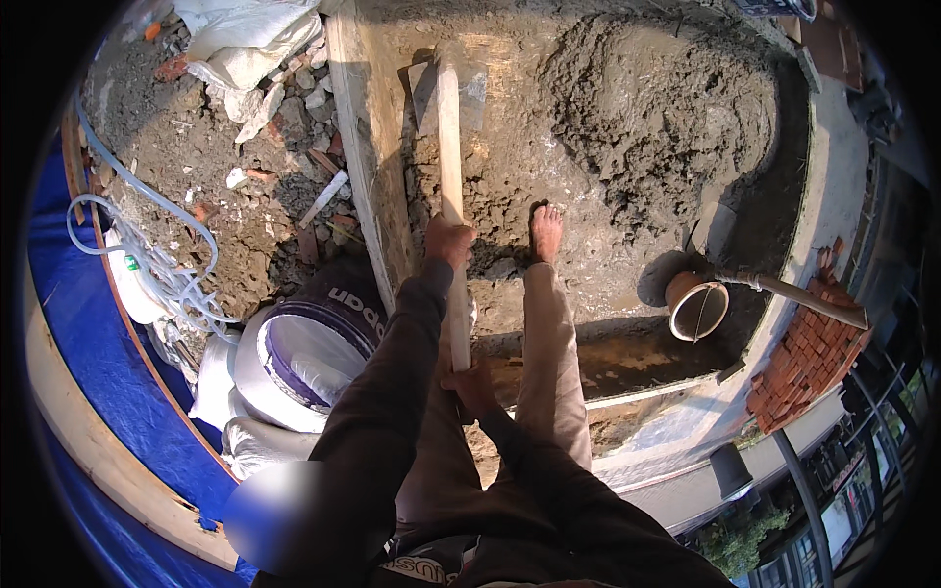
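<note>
Both my hands grip the long wooden handle of a hoe (pixel 451 147). My left hand (pixel 450 242) is wrapped round the middle of the handle, and my right hand (pixel 474 389) closes on its near end. The hoe's flat metal blade lies at the far end, on the wet floor of a shallow mixing trough (pixel 358 127), beside the left wall. To the right of the blade spreads a large heap of wet grey mortar (pixel 667 118). One bare foot (pixel 546 232) stands in the trough, just right of my left hand.
A small brown bucket (pixel 686 290) and a second hoe (pixel 809 299) are at the trough's right. Stacked red bricks (pixel 806 358) lie beyond its edge. On the left are rubble (pixel 230 186), a coiled hose (pixel 176 265), a white and purple bucket (pixel 279 367) and blue tarp (pixel 108 343).
</note>
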Tool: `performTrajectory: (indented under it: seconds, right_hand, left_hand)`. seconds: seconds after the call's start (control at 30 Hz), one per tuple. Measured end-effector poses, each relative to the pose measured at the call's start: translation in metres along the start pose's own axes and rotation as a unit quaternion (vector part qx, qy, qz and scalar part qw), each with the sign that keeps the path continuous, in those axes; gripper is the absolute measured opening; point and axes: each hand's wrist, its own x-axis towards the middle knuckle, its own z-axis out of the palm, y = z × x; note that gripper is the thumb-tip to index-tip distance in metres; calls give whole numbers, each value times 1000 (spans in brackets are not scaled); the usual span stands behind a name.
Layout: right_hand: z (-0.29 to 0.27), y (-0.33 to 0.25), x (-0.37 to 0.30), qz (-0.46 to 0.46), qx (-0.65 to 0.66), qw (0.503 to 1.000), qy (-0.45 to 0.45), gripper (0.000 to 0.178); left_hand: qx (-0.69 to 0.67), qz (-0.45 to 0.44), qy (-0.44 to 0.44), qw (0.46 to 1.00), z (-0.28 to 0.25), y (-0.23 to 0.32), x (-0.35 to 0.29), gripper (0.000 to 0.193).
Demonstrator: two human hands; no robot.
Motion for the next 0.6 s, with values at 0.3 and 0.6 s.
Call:
performTrajectory:
  seconds: [0.3,0.6]
  right_hand:
    - [-2,45,-84,-17,-209,973,95,42]
    - [26,-33,-2,-128,73,989,-12,18]
  left_hand:
    - [-47,-11,21,999,-17,-82,-65,27]
    - [75,245,96,962,-29,-26,42,25]
